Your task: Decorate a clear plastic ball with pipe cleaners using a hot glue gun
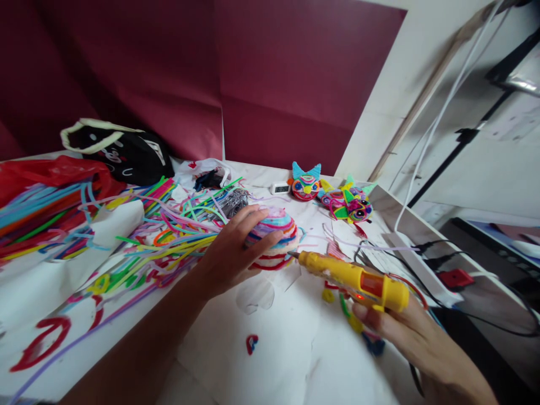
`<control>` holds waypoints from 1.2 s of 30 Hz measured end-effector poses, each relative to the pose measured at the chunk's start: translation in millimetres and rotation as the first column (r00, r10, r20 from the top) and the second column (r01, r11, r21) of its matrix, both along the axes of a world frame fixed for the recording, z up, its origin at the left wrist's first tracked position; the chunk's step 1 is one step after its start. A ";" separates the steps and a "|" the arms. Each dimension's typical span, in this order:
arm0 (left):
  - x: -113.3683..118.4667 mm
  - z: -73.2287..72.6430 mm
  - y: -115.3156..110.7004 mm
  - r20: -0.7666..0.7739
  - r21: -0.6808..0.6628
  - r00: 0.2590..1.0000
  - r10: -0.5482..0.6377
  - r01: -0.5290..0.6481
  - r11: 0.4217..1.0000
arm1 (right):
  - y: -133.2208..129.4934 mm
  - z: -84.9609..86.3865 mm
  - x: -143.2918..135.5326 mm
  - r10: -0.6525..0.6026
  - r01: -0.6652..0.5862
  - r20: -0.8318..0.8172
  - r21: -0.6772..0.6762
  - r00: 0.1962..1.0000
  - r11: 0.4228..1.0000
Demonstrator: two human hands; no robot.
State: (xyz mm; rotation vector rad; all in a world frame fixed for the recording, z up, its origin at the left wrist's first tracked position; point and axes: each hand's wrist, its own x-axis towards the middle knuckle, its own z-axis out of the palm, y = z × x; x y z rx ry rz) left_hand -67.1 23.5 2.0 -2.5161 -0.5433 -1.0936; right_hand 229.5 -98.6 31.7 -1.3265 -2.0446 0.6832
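Observation:
A round ball (275,260) wrapped in striped red, white, purple and blue pipe cleaners rests in the middle of the table. My left hand (234,247) is wrapped over its left side and top. In my right hand (396,332) is a yellow glue gun (346,273) with a lit orange light. Its nozzle points left and is at the ball's right side; whether it touches is hard to tell. A small red and blue piece (252,343) lies in front of the ball. Between them is a clear plastic piece (255,296).
Loose pipe cleaners (169,236) spread across the left, beside a red bag (63,171) and a black bag (130,154). Two colourful figures (306,185) (348,203) and a white timer (280,189) stand behind. At right are a power strip (422,270) and cables.

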 end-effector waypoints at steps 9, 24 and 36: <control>0.4 0.7 -0.8 -0.002 0.002 1.000 0.008 -0.008 1.000 | 1.5 3.9 -1.1 -0.008 0.004 0.060 0.058 0.998 0.998; 1.9 -0.9 -0.3 -0.010 0.000 1.000 0.024 -0.024 1.000 | 0.8 -4.1 0.7 0.014 -0.014 0.005 -0.023 1.000 1.000; 3.3 -0.8 -1.0 -0.024 -0.016 0.999 0.032 -0.032 0.999 | 0.3 -1.1 -5.1 0.010 -0.010 0.011 0.030 1.000 1.000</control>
